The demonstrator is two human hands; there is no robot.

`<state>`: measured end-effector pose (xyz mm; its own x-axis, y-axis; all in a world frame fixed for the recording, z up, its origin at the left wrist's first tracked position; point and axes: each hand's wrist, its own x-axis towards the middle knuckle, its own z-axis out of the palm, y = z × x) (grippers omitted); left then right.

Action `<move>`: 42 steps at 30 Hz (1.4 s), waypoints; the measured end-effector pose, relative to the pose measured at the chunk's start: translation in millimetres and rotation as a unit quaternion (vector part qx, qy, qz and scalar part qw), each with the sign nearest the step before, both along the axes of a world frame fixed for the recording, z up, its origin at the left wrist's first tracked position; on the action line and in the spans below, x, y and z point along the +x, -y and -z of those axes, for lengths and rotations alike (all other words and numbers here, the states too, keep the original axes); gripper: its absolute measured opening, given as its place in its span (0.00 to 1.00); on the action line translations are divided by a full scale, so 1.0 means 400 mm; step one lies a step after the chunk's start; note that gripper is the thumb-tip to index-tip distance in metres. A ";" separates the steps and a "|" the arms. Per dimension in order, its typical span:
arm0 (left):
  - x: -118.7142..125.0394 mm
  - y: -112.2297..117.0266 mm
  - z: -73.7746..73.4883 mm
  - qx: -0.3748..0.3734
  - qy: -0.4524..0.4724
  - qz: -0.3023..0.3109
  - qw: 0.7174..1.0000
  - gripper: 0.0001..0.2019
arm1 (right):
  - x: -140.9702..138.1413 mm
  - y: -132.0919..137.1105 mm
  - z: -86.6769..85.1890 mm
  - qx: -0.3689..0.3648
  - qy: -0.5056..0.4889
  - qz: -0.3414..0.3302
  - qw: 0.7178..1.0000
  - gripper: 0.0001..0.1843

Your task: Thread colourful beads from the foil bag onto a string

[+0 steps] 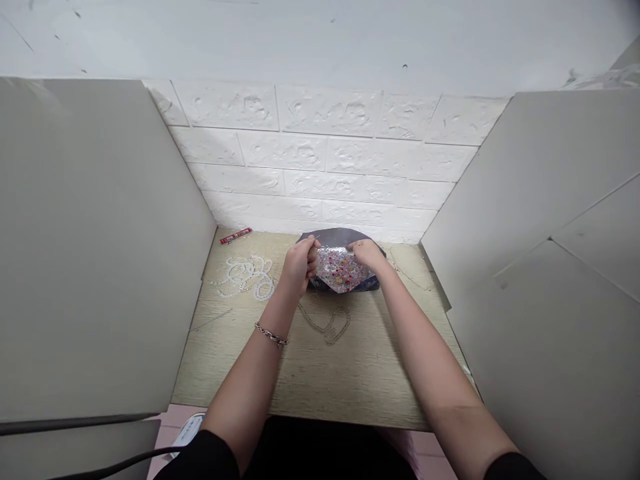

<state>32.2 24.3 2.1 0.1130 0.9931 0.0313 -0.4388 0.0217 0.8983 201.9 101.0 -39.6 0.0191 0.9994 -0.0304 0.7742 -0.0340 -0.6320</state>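
White brick wall (325, 155), grey partitions (90, 240)

Beaded dark item (338, 235), left end behind left grip (299, 261).

beads (341, 268): glossy | tabletop (345, 387): matt wood (visibly grained) | bracelet (271, 335): shiny metal

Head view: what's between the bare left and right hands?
The head view shows a glittery mass of multicoloured beads between left hand and right hand.
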 end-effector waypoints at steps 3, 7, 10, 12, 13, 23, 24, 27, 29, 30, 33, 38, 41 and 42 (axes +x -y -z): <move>0.001 0.000 -0.002 -0.001 0.001 0.001 1.000 0.09 | 0.006 0.001 0.011 -0.011 0.069 -0.026 0.997 0.14; 0.001 -0.001 -0.002 -0.007 0.008 0.007 1.000 0.09 | 0.014 0.012 0.022 -0.030 0.130 -0.052 0.990 0.15; 0.000 -0.001 -0.002 -0.011 0.013 0.010 1.000 0.09 | 0.012 0.018 0.025 -0.041 0.152 -0.073 0.985 0.14; 0.001 -0.001 -0.001 -0.011 0.012 0.010 1.000 0.09 | 0.010 0.018 0.026 -0.047 0.156 -0.082 0.983 0.13; 0.001 -0.001 -0.001 -0.011 0.010 0.009 1.000 0.09 | 0.009 0.017 0.027 -0.050 0.155 -0.084 0.983 0.12; 0.004 0.002 -0.006 -0.013 0.004 0.003 1.000 0.09 | 0.009 0.014 0.026 -0.057 0.037 -0.059 0.996 0.03; 0.004 0.002 -0.005 -0.012 0.004 0.003 1.000 0.09 | 0.009 0.014 0.023 -0.055 0.012 -0.053 0.997 0.03; 0.002 0.002 -0.003 -0.008 0.004 0.004 1.000 0.09 | 0.011 0.017 0.005 -0.065 -0.078 -0.041 0.994 0.06; 0.001 0.002 0.000 -0.005 0.006 0.005 1.000 0.09 | 0.014 0.018 -0.010 -0.084 -0.141 -0.044 0.985 0.08; 0.001 0.001 0.000 -0.004 0.007 0.007 1.000 0.09 | 0.017 0.018 -0.018 -0.094 -0.169 -0.048 0.980 0.09; 0.001 -0.001 0.000 -0.008 0.009 0.006 1.000 0.09 | 0.025 0.014 -0.036 -0.108 -0.227 -0.054 0.966 0.09; 0.001 -0.001 -0.004 -0.010 0.008 0.002 1.000 0.09 | 0.031 0.003 -0.023 -0.074 -0.233 -0.029 0.969 0.15; 0.003 0.000 -0.004 -0.014 0.005 0.001 1.000 0.09 | 0.026 0.005 0.000 -0.045 -0.172 0.003 0.984 0.13; 0.003 0.000 -0.004 -0.015 0.004 -0.001 1.000 0.09 | 0.024 0.007 0.006 -0.038 -0.145 0.011 0.989 0.12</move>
<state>33.4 24.3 3.7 0.1119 0.9937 0.0016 -0.4466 0.0489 0.8934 211.6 98.2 -42.2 0.0206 0.9934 -0.1126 0.5593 -0.1048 -0.8223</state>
